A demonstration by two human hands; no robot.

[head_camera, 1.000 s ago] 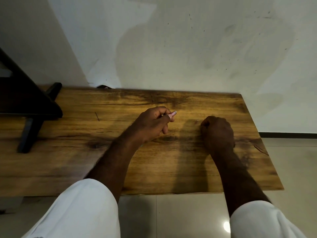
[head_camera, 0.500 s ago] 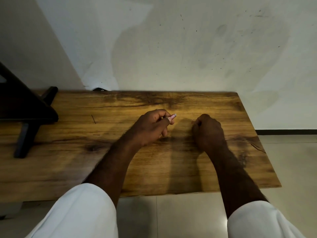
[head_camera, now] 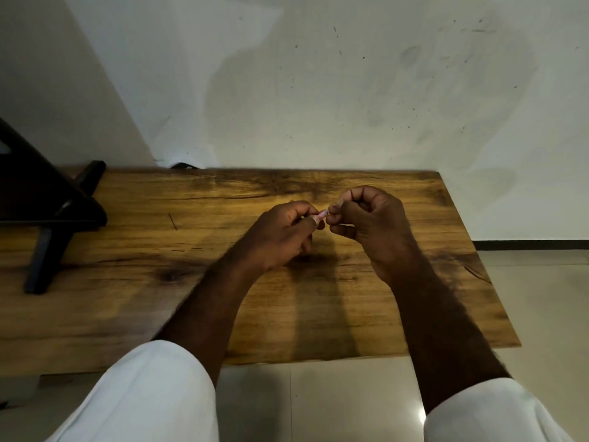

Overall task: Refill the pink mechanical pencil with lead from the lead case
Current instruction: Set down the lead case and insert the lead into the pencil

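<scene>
Pinched between thumb and curled fingers, the pink mechanical pencil (head_camera: 321, 215) sits in the left hand (head_camera: 280, 232), with only its short pale-pink end showing past the knuckles, pointing right and slightly up. Closest to the camera, two white sleeves (head_camera: 153, 393) frame the bottom of the view over a pale tiled floor (head_camera: 318, 400), and both bare forearms reach forward across the near edge of the wooden table (head_camera: 127, 298). Both hands are raised a little above the middle of the table, and their shadows fall on the wood beneath them. Meeting the pencil's exposed end, the right hand (head_camera: 366, 218) is closed into a loose fist, its thumb and forefinger tips pressed together right at the pencil's tip; whether they hold a lead is too small to tell, and the lead case cannot be made out. A thin dark line (head_camera: 172, 221) lies on the wood toward the far left of the hands. Further left, a black stand (head_camera: 47, 224) rests on the table by its left end. Beyond the table's far edge rises a stained white wall (head_camera: 318, 90).
</scene>
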